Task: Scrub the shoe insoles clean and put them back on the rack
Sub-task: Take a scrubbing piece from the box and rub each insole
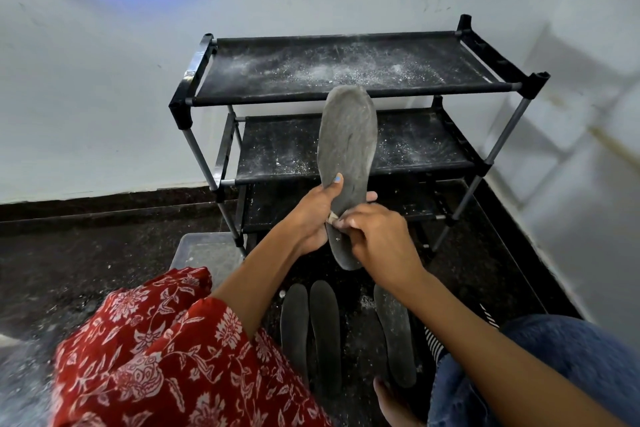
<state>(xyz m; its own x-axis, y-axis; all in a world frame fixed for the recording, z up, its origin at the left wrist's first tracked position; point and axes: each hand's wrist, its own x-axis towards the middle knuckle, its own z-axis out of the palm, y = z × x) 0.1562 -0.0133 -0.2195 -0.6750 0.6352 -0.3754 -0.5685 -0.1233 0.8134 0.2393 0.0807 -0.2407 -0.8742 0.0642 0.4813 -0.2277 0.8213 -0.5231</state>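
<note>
1. Pale painted walls meet in a corner at the right, above a dark speckled floor (86,253) with a dark skirting strip along the base of the wall.
2. Against that wall stands one black shoe rack (346,94) with three fabric shelves on grey tubes; the top two shelves are dusted with white powder and specks, and the lowest is mostly hidden behind the hands.
3. One grey insole (348,149) is held up in front of the rack, roughly upright, toe end uppermost and overlapping the front bar of the top shelf; its surface looks worn, dull and streaked with pale scuff marks.
4. At the lower half of that insole, the left hand (311,215) grips it from the left edge, thumb laid across the face and fingertips showing past the right edge.
5. Over the heel part, the right hand (377,236) has its fingers curled, pinching a small pale scrubbing piece (333,217) against the insole; what that piece is cannot be told.
6. Three more dark insoles (323,333) lie on the floor below the hands: two side by side at the left, one apart at the right, with white specks around them.
7. One clear plastic tub (204,250) sits on the floor left of the rack's front leg.
8. Lower down, a red flowered garment (156,357) covers the left knee and blue denim (554,357) the right.
</note>
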